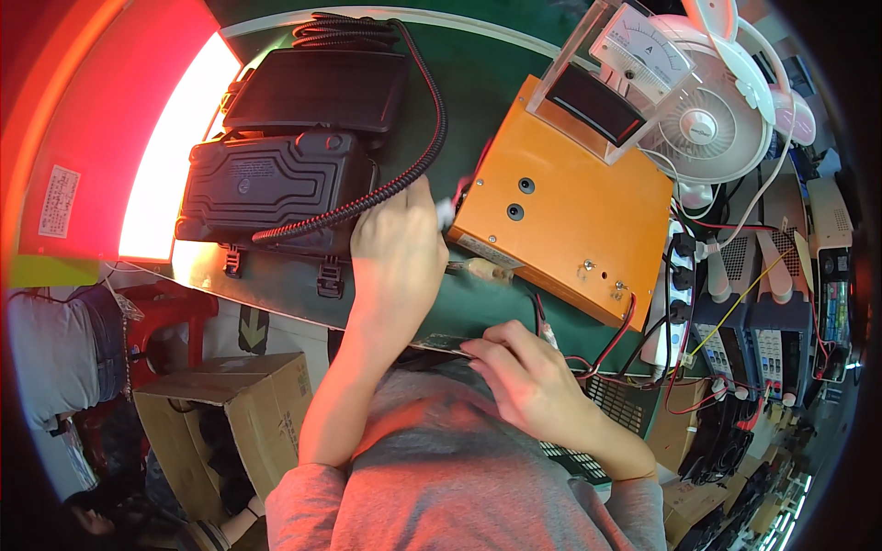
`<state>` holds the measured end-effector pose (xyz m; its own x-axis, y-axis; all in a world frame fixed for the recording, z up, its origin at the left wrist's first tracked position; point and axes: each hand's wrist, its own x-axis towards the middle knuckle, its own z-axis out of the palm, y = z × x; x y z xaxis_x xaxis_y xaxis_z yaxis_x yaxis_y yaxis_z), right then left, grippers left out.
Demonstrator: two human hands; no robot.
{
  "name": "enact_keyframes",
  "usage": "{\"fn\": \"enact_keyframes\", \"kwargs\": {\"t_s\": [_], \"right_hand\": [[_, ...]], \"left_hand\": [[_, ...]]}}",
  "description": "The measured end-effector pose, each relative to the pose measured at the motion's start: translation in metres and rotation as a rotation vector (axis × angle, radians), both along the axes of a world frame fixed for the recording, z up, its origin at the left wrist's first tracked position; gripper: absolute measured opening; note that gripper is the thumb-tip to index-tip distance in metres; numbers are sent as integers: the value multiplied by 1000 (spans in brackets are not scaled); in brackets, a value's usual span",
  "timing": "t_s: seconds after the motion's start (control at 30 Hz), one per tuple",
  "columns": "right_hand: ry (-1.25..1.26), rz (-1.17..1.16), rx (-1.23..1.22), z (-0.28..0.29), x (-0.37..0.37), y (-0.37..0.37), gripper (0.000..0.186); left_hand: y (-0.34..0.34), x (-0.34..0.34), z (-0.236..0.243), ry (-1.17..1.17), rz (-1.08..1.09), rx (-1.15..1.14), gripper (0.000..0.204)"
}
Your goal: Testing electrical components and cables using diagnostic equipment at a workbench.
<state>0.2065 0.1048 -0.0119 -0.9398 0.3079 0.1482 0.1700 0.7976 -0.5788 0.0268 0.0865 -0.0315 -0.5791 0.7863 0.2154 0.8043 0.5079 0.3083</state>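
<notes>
My left hand (401, 246) is closed beside the left side of an orange metal box (560, 216). Its fingertips are turned away, so what they grip is hidden. A blurred white connector (446, 214) shows at its knuckles, between hand and box. The black corrugated cable (367, 204) passes just above that hand and loops over a black rugged case (262, 188). My right hand (528, 375) is at the table's front edge, its fingers bent together; anything between them cannot be made out. Next to it are red and black wires (539, 317) with a pale end.
A clear-framed analog meter (643, 46) stands on the orange box, with a white fan (698, 124) behind. Power strip (678, 294), bench instruments (781, 340) and loose wires crowd the right. A glowing red panel (101, 138) borders the left; below are a cardboard box (230, 395) and a person (69, 354).
</notes>
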Motion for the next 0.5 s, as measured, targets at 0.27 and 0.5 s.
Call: {"fn": "enact_keyframes", "kwargs": {"t_s": [0.27, 0.5], "right_hand": [[131, 3, -440, 13, 8, 16, 20], [176, -129, -219, 17, 4, 8, 23]], "left_hand": [[-54, 29, 81, -480, -290, 638, 16], [-91, 32, 42, -772, -547, 237, 18]]}}
